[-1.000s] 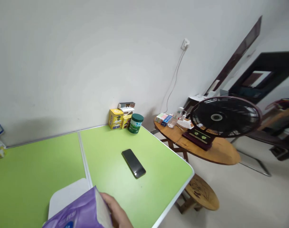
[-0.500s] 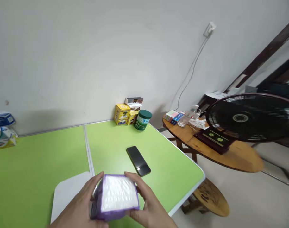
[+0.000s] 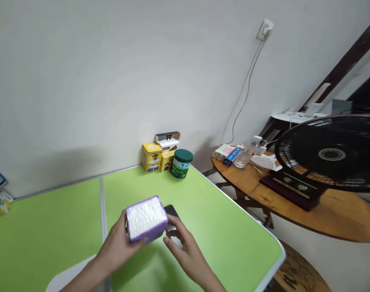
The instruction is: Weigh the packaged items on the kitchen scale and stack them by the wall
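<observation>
A pack of tissues (image 3: 146, 219) in purple and clear wrap is held tilted above the green table. My left hand (image 3: 119, 239) grips it from the left, thumb underneath and fingers at its left side. Close by its right side is my right hand (image 3: 185, 247), thumb and fingers apart; whether a fingertip still touches the pack I cannot tell. Partly hidden behind that hand lies a black phone (image 3: 172, 210) on the table.
On the green table (image 3: 60, 215), yellow boxes (image 3: 152, 157) and a green-lidded tub (image 3: 182, 163) stand by the wall. A white board (image 3: 66, 278) lies at the front. Rightward, a wooden table (image 3: 245, 178) bears a fan (image 3: 330, 154) and a bottle (image 3: 247, 152).
The pack has risen and turned, moving farther over the table. My right hand has loosened from its side, while my left keeps hold. The view has shifted slightly.
</observation>
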{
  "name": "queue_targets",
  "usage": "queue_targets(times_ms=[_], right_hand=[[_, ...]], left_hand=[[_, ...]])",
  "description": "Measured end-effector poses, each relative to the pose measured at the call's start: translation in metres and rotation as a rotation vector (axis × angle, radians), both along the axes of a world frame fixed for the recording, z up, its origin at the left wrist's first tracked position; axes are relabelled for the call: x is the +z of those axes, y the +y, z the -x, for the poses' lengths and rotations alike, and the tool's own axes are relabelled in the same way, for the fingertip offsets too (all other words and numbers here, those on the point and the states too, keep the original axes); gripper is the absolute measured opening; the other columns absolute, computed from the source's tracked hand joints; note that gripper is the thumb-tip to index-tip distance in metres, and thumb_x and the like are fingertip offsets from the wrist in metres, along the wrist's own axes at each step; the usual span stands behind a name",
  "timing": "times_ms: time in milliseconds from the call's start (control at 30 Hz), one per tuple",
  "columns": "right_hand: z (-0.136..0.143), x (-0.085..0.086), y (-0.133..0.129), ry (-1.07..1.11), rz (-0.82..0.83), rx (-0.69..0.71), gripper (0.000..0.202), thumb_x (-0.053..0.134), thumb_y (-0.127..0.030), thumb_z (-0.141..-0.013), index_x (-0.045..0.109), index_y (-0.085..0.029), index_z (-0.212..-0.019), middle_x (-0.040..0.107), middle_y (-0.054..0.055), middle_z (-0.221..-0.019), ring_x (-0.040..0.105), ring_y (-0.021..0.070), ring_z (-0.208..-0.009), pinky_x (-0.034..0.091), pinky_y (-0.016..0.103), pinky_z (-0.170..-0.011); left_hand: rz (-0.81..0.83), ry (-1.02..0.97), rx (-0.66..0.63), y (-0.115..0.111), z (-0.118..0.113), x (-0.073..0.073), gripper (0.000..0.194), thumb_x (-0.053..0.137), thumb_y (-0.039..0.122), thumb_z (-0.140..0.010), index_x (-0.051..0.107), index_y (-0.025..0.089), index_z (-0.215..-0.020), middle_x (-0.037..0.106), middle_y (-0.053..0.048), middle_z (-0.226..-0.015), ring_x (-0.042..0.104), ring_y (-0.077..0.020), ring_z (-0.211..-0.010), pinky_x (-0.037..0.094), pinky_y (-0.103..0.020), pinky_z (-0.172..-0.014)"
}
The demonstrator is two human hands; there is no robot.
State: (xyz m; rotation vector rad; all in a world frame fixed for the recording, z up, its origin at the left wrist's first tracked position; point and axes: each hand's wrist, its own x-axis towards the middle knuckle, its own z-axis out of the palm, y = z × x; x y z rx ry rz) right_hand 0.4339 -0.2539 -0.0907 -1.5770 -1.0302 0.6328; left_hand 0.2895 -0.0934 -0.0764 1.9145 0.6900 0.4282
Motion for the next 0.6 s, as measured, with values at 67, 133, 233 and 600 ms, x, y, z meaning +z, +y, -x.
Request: queue_targets(times_ms=[67,133,233,600], right_hand=[[-0.021,-0.003,0.01,-0.04,-0.001,0.004,0.043,0.05,-0.029,-0.088,0.041,-0.027,-0.13,0.05,0.009,-0.127,0.052,0.0244,-0.112,0.046,0.04,-0.091],[-0.04,-0.01,0.018,-0.063,0.021,-0.004,0.045,0.051,-0.027,-0.086,0.041,-0.025,-0.13,0.051,0.01,-0.127,0.053,0.0242,-0.111,0.044,0.041,-0.092],[-0.065,-0.024,0.028,-0.059,0.095,-0.007,0.048,0.051,-0.024,-0.084,0.039,-0.024,-0.13,0.052,0.01,-0.125,0.055,0.0219,-0.106,0.045,0.04,-0.091],[-0.109,-0.069,0.162,-0.105,0.122,0.119,0.07,0.057,-0.018,-0.076,0.029,-0.02,-0.14,0.054,0.013,-0.118,0.059,0.0179,-0.093,0.048,0.035,-0.083]], left_hand=[[-0.039,-0.015,0.042,0.016,-0.031,-0.005,0.065,0.073,0.034,-0.062,0.044,0.019,-0.118,0.063,-0.012,-0.115,0.058,-0.0304,-0.106,0.049,-0.04,-0.083],[-0.084,-0.011,0.094,0.035,-0.061,-0.012,0.063,0.074,0.033,-0.06,0.046,0.017,-0.115,0.064,-0.012,-0.111,0.06,-0.0308,-0.102,0.049,-0.04,-0.08],[-0.123,0.033,0.181,0.069,-0.097,-0.021,0.065,0.075,0.03,-0.059,0.046,0.016,-0.115,0.064,-0.015,-0.112,0.06,-0.0316,-0.101,0.049,-0.041,-0.079],[-0.081,-0.041,0.41,0.197,-0.155,-0.046,0.06,0.08,0.019,-0.052,0.054,0.016,-0.105,0.065,-0.013,-0.108,0.06,-0.0311,-0.103,0.047,-0.044,-0.087]])
